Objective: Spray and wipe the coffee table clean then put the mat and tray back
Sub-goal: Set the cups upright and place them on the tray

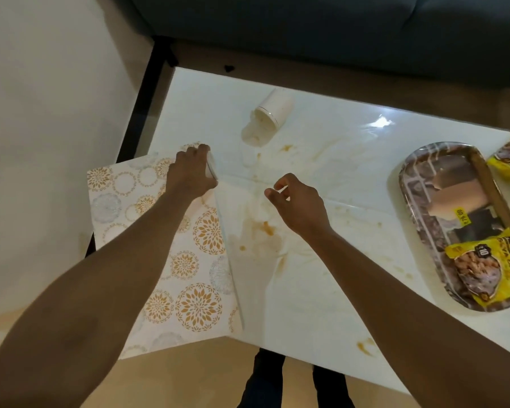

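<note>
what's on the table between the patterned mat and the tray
In the head view, between the mat and tray: bare white tabletop smeared with orange-brown stains, with the right hand hovering over it.

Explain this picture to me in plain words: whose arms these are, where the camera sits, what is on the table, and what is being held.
No machine here: a person's bare arms, filmed from a camera worn on the head, looking down. The white coffee table is smeared with stains. A white cup lies tipped over beside a spill. The left hand has its grip on the edge of the patterned mat, which overhangs the table's left end. The right hand hovers, fingers loosely curled, holding nothing. On the right, a tray carries a yellow snack packet.
</note>
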